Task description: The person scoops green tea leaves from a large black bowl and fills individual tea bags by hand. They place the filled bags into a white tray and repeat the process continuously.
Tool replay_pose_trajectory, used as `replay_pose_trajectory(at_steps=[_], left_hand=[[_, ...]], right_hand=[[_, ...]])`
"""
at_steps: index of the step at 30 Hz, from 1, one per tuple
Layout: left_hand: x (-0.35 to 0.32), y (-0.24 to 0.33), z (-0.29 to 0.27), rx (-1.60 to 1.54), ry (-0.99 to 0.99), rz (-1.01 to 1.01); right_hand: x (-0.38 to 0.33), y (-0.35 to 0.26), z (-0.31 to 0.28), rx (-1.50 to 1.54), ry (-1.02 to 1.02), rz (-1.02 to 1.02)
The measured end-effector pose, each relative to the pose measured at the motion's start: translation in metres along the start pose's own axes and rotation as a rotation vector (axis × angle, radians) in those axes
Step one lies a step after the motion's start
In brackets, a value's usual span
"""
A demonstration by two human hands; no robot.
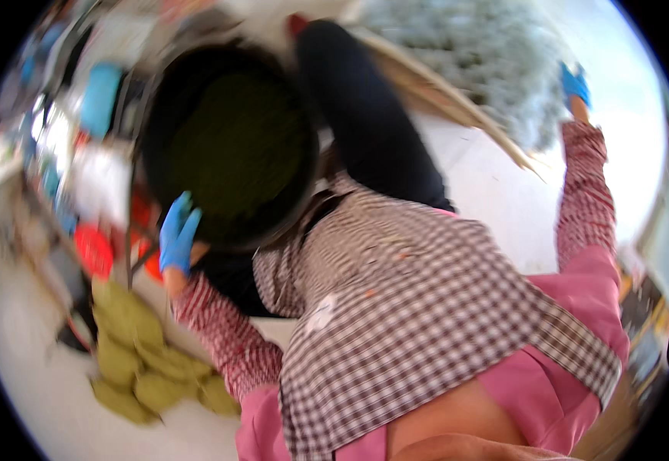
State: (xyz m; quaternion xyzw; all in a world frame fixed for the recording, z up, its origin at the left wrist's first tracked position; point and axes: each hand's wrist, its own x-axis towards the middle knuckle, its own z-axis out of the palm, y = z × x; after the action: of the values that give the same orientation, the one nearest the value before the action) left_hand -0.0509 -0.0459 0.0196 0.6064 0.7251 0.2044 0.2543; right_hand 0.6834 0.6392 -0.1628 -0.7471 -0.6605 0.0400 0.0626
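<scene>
A large round black pan (158, 131) filled with dark green matter takes up the upper left. My left hand (177, 234), in a blue glove, grips its near rim with the fingers laid along the edge. My right hand (575, 83), also in a blue glove, reaches far out to the upper right. It is at the far side of a pile of pale grey-green leaves (488, 54) on a flat woven tray (457, 104). Motion blur hides its grip. My checked apron (427, 307) and pink top fill the lower middle.
Several olive-green lumps (135, 361) lie on the white floor at the lower left. A red object (92, 250) and a blue container (100, 96) sit among blurred clutter on the left. My dark trouser leg (365, 115) lies between the pan and the tray.
</scene>
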Motion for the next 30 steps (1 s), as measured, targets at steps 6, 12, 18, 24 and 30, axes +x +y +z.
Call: replay_pose_trajectory(at_steps=[6, 12, 18, 24, 30], left_hand=[[-0.055, -0.078, -0.053, -0.257, 0.391, -0.686], [-0.025, -0.238, -0.163, 0.113, 0.832, -0.841], [-0.017, -0.388, -0.184, 0.551, 0.433, -1.148], [-0.012, -0.271, -0.186, -0.274, 0.702, -0.894], [0.033, -0.019, -0.003, -0.633, 0.483, -0.516]], right_hand=[[-0.058, -0.171, -0.055, -0.247, 0.217, -0.132], [-0.287, -0.426, -0.115, 0.92, -0.143, -0.808], [-0.496, -0.548, -0.107, 0.893, -0.401, -1.481], [-0.538, -0.559, -0.076, 1.0, -0.865, -1.246], [-0.556, -0.54, -0.074, 1.12, -1.136, -0.871]])
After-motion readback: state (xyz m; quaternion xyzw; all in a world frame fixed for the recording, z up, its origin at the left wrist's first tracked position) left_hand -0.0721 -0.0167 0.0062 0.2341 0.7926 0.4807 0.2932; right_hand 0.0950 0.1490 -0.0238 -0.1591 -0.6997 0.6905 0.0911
